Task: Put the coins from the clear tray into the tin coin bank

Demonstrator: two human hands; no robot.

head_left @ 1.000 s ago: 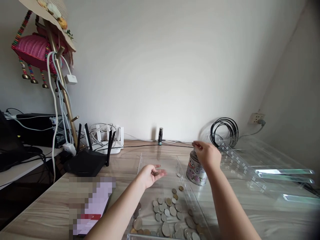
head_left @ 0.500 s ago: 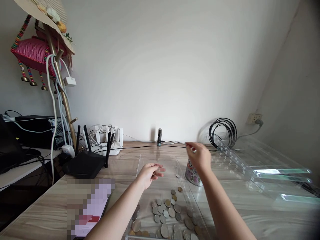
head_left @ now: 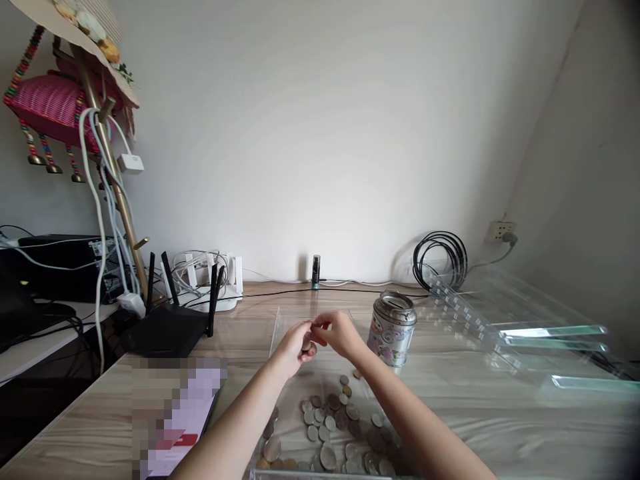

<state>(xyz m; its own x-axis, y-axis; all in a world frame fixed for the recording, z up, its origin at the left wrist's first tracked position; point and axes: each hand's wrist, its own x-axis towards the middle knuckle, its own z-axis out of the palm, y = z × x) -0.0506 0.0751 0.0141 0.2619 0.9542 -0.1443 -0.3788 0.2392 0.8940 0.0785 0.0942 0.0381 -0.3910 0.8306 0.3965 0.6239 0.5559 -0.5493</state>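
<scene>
1. Fingers of both hands meet above the far part of a clear tray (head_left: 274, 340).
2. The left hand (head_left: 293, 349) is half curled, palm side towards the right, with a coin (head_left: 307, 346) held among its fingers.
3. The right hand (head_left: 343, 335) reaches across to it, thumb and fingertips pinched together at the left fingertips; whether they grip a coin, I cannot tell.
4. Below the hands, loose coins (head_left: 328, 457) lie in the tray, thickest along its near edge, some behind the right forearm.
5. Just right of the right hand, a flowered tin (head_left: 393, 333) stands upright, a slot in its top.
6. Left of the tray lies a phone (head_left: 197, 407), its screen blurred out; beyond it sits a black router (head_left: 167, 330).
7. At the wall are a small bottle (head_left: 316, 272) and a coiled cable (head_left: 417, 260).
</scene>
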